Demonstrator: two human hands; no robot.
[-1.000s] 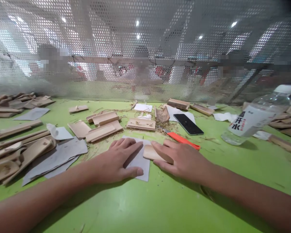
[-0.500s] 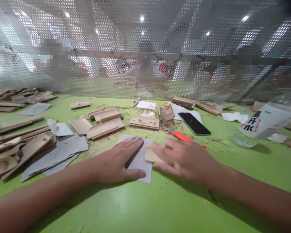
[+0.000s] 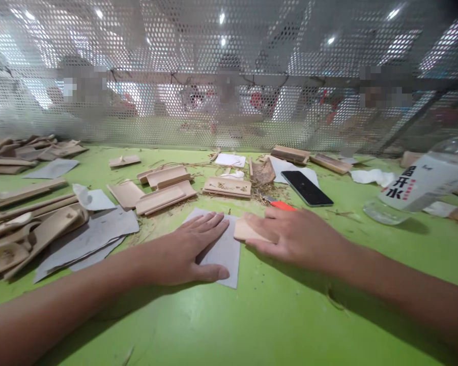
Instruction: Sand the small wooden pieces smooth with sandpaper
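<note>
My left hand lies flat with its fingers spread on a grey sheet of paper and holds nothing. To its right, my right hand grips a small light wooden piece, whose left end sticks out from under the fingers at the sheet's right edge. The far end of the piece is hidden by the hand. Just behind my right hand lies an orange-handled knife, partly covered by it. Several wooden pieces lie beyond the sheet among shavings.
A black phone lies at the back right, with a tilted clear bottle further right. On the left are stacked grey sheets and piled wooden pieces. A perforated screen stands behind; people show dimly through it.
My right hand has moved slightly right with the wooden piece, from over the sheet to its right edge, covering more of the orange handle. My left hand stays on the paper.
</note>
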